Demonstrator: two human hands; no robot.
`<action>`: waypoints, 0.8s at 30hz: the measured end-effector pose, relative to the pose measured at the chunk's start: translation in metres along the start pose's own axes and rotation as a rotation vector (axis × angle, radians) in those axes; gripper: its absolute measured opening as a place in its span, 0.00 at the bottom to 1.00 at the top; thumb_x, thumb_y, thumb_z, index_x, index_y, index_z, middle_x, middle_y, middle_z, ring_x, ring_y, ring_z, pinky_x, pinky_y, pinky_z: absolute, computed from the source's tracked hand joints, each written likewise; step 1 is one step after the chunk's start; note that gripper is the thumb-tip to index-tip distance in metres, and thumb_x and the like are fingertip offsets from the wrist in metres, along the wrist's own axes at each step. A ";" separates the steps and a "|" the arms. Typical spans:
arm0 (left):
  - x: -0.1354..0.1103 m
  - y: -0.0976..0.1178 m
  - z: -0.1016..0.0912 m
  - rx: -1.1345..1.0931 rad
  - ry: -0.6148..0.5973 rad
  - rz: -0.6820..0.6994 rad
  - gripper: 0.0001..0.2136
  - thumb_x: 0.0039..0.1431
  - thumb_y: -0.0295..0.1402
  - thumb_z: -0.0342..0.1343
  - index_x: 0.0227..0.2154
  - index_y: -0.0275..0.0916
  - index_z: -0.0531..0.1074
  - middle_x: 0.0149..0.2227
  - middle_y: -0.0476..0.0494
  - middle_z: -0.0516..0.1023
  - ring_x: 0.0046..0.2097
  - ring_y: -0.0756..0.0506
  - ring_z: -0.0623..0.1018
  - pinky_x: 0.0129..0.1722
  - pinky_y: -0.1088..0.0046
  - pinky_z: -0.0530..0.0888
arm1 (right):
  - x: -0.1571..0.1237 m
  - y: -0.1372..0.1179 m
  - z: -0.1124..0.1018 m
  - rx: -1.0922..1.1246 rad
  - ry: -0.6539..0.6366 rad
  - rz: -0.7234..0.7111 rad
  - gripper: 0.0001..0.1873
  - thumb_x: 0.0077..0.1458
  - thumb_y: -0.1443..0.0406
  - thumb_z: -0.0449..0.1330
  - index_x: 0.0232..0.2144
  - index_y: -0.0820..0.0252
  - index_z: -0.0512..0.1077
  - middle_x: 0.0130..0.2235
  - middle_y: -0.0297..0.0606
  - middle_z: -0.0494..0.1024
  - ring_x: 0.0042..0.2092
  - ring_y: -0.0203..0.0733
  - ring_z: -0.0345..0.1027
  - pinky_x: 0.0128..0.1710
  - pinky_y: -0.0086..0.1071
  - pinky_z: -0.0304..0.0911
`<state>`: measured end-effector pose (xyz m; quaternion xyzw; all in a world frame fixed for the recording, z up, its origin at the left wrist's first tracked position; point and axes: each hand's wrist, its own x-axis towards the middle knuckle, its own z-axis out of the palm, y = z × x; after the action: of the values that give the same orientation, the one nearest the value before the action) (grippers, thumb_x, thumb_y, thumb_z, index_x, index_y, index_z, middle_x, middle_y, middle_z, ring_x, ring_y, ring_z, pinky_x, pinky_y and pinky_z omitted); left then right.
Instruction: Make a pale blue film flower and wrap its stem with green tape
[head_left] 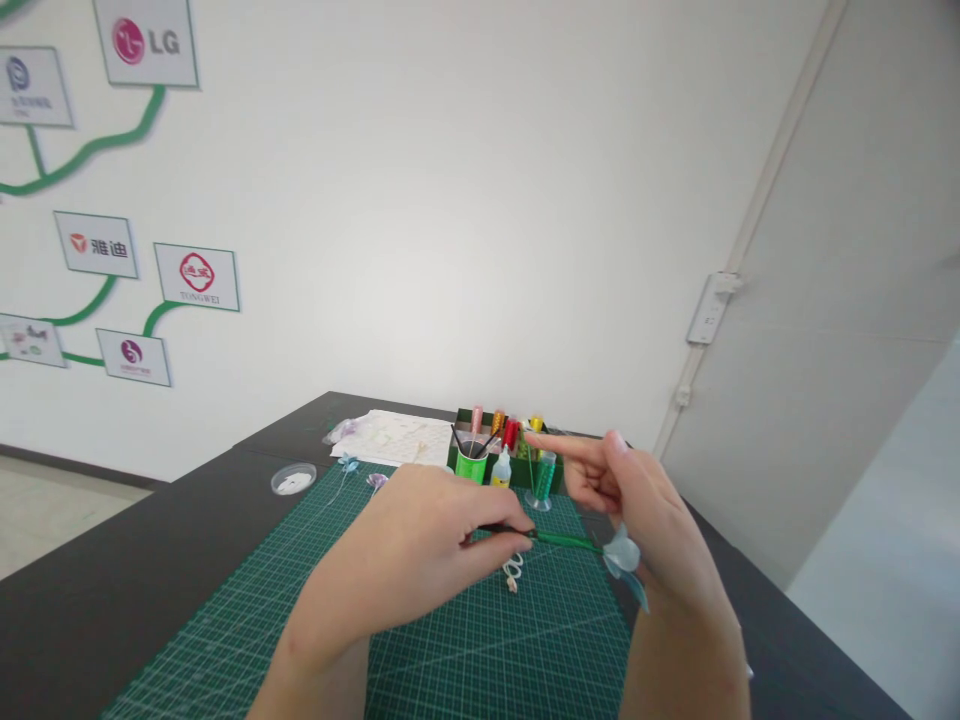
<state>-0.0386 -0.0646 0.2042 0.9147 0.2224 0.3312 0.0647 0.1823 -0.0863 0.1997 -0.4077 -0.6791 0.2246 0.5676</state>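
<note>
My left hand (427,530) pinches the thin stem of a pale blue flower (622,553) between thumb and fingers. The stem looks dark at my fingertips, and green wrapping (568,541) covers it up to the petals. My right hand (611,475) is beside the flower, index finger stretched to the left and the other fingers curled in. A fine green thread (529,465) hangs down from that index fingertip; its grip inside the curled fingers is hidden. Behind the hands stands a green thread spool (546,478) on a clear round base.
A green cutting mat (247,610) covers part of the black table (90,600). At the back are a green cup (471,467), a glue bottle (501,468), a box (556,472) with colored spools and white paper (394,438). A clear dish (293,480) sits left; a blue flower (348,464) lies nearby.
</note>
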 end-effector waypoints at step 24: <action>-0.004 0.002 0.003 0.185 0.430 0.161 0.03 0.65 0.31 0.59 0.38 0.40 0.78 0.26 0.56 0.78 0.24 0.54 0.71 0.26 0.78 0.65 | 0.009 0.022 -0.010 0.120 -0.629 0.146 0.34 0.69 0.47 0.44 0.44 0.65 0.82 0.20 0.26 0.53 0.22 0.32 0.44 0.21 0.30 0.43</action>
<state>-0.0387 -0.0682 0.2000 0.8399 0.1869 0.5008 -0.0945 0.1987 -0.0678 0.1907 -0.3318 -0.7758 0.4191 0.3354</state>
